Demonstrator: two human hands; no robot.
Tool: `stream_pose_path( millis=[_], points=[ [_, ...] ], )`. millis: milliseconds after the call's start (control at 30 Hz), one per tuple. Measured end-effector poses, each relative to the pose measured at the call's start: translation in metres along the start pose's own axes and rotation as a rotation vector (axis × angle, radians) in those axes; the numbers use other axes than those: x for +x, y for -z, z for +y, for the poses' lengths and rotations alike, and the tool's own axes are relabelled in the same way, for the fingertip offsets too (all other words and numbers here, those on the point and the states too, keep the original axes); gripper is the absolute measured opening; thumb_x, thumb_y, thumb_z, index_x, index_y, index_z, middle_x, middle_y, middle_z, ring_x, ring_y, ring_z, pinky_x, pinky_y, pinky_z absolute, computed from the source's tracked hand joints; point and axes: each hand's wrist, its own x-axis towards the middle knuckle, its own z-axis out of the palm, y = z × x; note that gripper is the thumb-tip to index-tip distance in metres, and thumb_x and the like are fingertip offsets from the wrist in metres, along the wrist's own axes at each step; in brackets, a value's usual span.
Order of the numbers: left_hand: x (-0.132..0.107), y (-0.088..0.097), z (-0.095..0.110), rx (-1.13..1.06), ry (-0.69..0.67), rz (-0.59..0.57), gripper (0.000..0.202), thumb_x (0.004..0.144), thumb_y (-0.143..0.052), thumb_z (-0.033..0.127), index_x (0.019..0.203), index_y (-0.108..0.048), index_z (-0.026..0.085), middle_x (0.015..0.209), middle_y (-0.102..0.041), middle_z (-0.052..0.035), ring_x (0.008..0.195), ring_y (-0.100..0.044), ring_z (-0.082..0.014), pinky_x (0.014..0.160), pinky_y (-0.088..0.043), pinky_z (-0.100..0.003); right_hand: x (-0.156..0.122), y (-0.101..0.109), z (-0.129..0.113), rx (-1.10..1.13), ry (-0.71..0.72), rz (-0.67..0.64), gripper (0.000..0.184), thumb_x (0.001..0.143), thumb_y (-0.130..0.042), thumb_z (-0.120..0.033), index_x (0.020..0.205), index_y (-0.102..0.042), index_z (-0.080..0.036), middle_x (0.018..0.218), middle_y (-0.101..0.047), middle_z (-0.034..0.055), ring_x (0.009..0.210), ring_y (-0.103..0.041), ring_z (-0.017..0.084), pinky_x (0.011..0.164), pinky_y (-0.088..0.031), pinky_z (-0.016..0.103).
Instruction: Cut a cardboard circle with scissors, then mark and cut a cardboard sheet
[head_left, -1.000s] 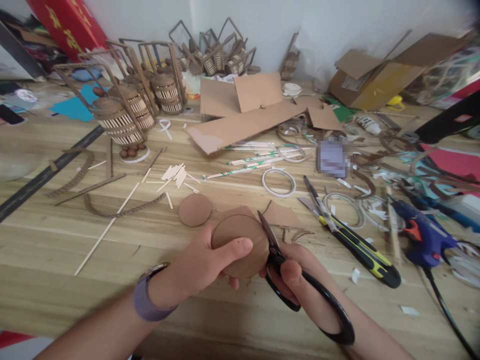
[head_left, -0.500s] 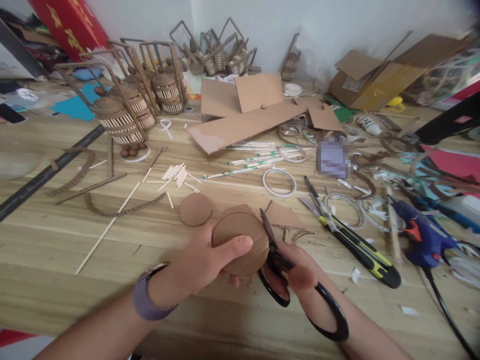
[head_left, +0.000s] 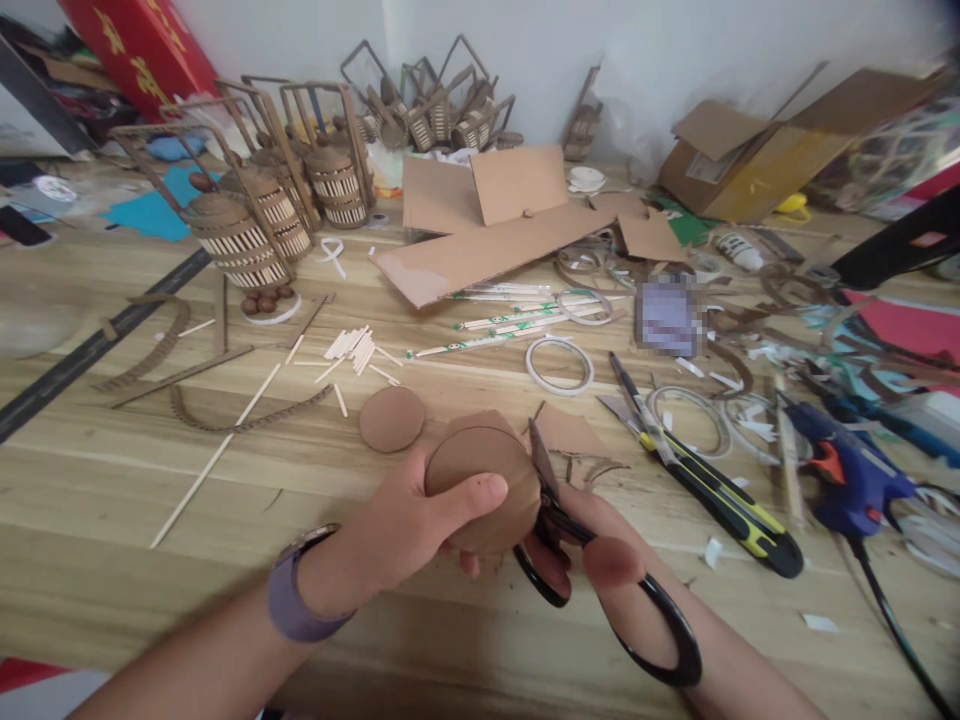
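My left hand point(head_left: 409, 525) grips a round brown cardboard disc point(head_left: 480, 470), thumb pressed across its face. My right hand point(head_left: 600, 560) is closed through the black handles of a pair of scissors point(head_left: 570, 530). The blades stand against the disc's right edge. A smaller cardboard disc point(head_left: 391, 418) lies on the wooden table point(head_left: 150, 590) just beyond my left hand. A purple band point(head_left: 289, 600) circles my left wrist.
A yellow-black utility knife point(head_left: 705, 485) and a blue glue gun point(head_left: 847, 465) lie to the right. Tape rings point(head_left: 559, 365), sticks point(head_left: 352, 350), cardboard sheets point(head_left: 487, 230), woven lantern models point(head_left: 247, 220) and an open box point(head_left: 750, 150) crowd the far side.
The scissor handles have spread apart and the blades opened a little at the disc's right edge. My left hand and the disc have stayed put.
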Motion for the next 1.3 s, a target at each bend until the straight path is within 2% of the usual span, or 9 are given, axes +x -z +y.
stream_pose_path(
  millis=[167, 300, 433, 633, 800, 933, 1133, 1300],
  points=[
    [0.0004, -0.0002, -0.0005, 0.012, 0.011, 0.027, 0.043, 0.068, -0.086, 0.039, 0.096, -0.061, 0.018, 0.074, -0.07, 0.0009, 0.06, -0.065, -0.0148, 0.039, -0.051, -0.019, -0.0016, -0.0004, 0.0006, 0.026, -0.001, -0.015, 0.084, 0.076, -0.017, -0.095, 0.074, -0.057, -0.02, 0.054, -0.043, -0.0025, 0.055, -0.042, 0.015, 0.051, -0.039, 0.028],
    [0.0001, -0.0009, -0.0003, 0.022, -0.004, 0.016, 0.043, 0.07, -0.085, 0.04, 0.099, -0.062, 0.019, 0.073, -0.07, 0.0013, 0.059, -0.065, -0.0149, 0.04, -0.05, -0.019, -0.002, 0.0003, 0.0022, 0.015, -0.003, 0.0, 0.081, 0.077, -0.019, -0.095, 0.073, -0.053, -0.022, 0.051, -0.042, -0.0041, 0.047, -0.036, 0.012, 0.045, -0.034, 0.026],
    [-0.0002, -0.0011, 0.0003, 0.026, 0.001, 0.01, 0.044, 0.069, -0.085, 0.04, 0.099, -0.062, 0.018, 0.073, -0.07, 0.0002, 0.059, -0.065, -0.015, 0.04, -0.051, -0.019, -0.0011, 0.0008, 0.0013, 0.013, 0.005, -0.005, 0.08, 0.077, -0.019, -0.095, 0.072, -0.053, -0.022, 0.051, -0.041, -0.0039, 0.047, -0.037, 0.013, 0.044, -0.033, 0.026],
    [0.0005, 0.0005, -0.0011, 0.019, -0.028, -0.014, 0.049, 0.07, -0.084, 0.041, 0.106, -0.062, 0.018, 0.073, -0.07, 0.0012, 0.058, -0.064, -0.0143, 0.039, -0.05, -0.018, -0.0028, 0.0008, -0.0011, -0.023, -0.012, 0.017, 0.078, 0.076, -0.018, -0.095, 0.058, -0.042, -0.023, 0.055, -0.043, -0.0009, 0.063, -0.051, 0.017, 0.056, -0.041, 0.028],
    [0.0004, 0.0003, -0.0005, 0.036, -0.011, -0.015, 0.042, 0.071, -0.084, 0.039, 0.098, -0.061, 0.017, 0.073, -0.07, 0.0008, 0.058, -0.065, -0.0142, 0.039, -0.05, -0.018, -0.0026, 0.002, 0.0001, -0.027, -0.01, 0.01, 0.077, 0.076, -0.017, -0.095, 0.054, -0.038, -0.024, 0.052, -0.042, -0.0013, 0.063, -0.053, 0.018, 0.062, -0.044, 0.03],
    [-0.0005, -0.0002, -0.0007, 0.036, 0.005, -0.006, 0.04, 0.072, -0.083, 0.038, 0.099, -0.061, 0.018, 0.074, -0.072, 0.0002, 0.06, -0.067, -0.015, 0.04, -0.051, -0.018, -0.0023, 0.0023, 0.0003, -0.02, -0.011, 0.019, 0.076, 0.078, -0.018, -0.094, 0.055, -0.037, -0.024, 0.052, -0.043, -0.001, 0.064, -0.054, 0.019, 0.062, -0.044, 0.031],
    [-0.0009, 0.001, -0.0002, 0.059, 0.007, -0.012, 0.048, 0.071, -0.083, 0.041, 0.108, -0.062, 0.018, 0.077, -0.073, -0.001, 0.061, -0.069, -0.017, 0.039, -0.05, -0.019, -0.0044, 0.0015, 0.0001, 0.01, -0.025, 0.017, 0.076, 0.078, -0.022, -0.094, 0.064, -0.047, -0.023, 0.048, -0.04, -0.004, 0.051, -0.043, 0.015, 0.053, -0.039, 0.03],
    [-0.0007, 0.0017, -0.0004, 0.042, -0.018, -0.042, 0.046, 0.074, -0.082, 0.039, 0.111, -0.063, 0.019, 0.077, -0.073, 0.0005, 0.06, -0.067, -0.0144, 0.039, -0.05, -0.017, -0.0049, 0.0005, 0.0004, 0.036, -0.021, 0.002, 0.076, 0.079, -0.023, -0.093, 0.067, -0.049, -0.023, 0.048, -0.036, -0.0053, 0.047, -0.037, 0.013, 0.048, -0.032, 0.029]
  ],
)
